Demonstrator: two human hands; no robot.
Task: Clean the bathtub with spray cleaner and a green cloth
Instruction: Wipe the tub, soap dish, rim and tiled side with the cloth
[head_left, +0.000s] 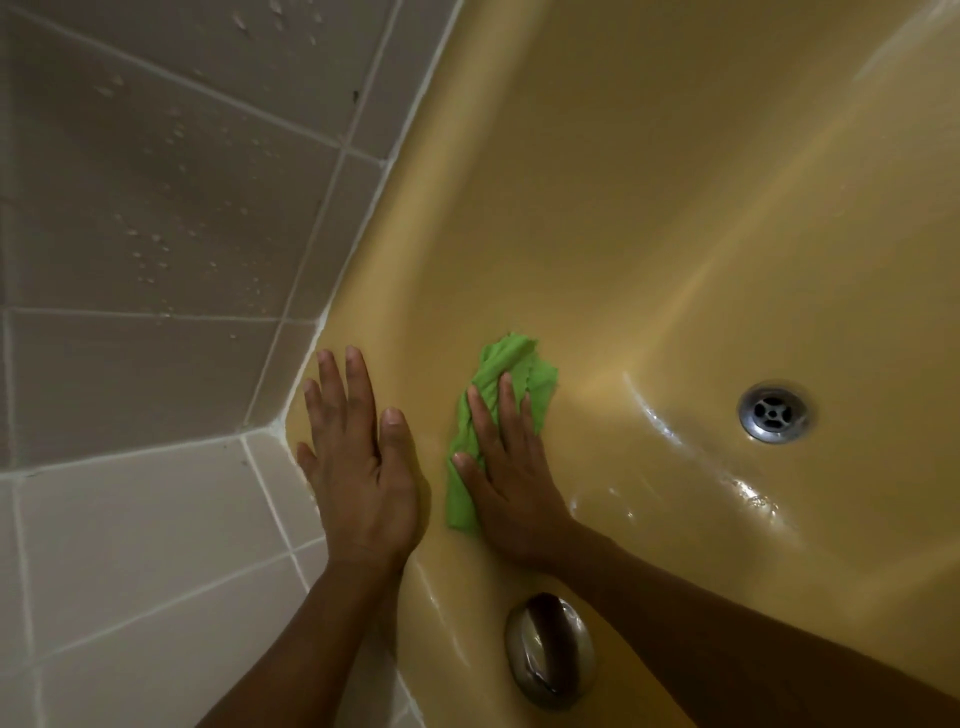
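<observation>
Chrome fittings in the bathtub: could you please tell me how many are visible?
2. The drain lies in the bathtub floor at right; the round overflow cover sits on the end wall at bottom centre. More may be outside the frame.

cloth (501, 415) on bathtub (649, 208) wall, left of drain (775, 413).

Mustard-yellow bathtub (649, 208), glossy, with wet streaks on the near slope by the round metal drain (775, 413) on the right. Bright green cloth (501, 371), crumpled and bunched lengthwise, pressed flat against the tub's sloped left wall just inside the rim, pinned under the right hand (511, 483). Well apart from the drain.
</observation>
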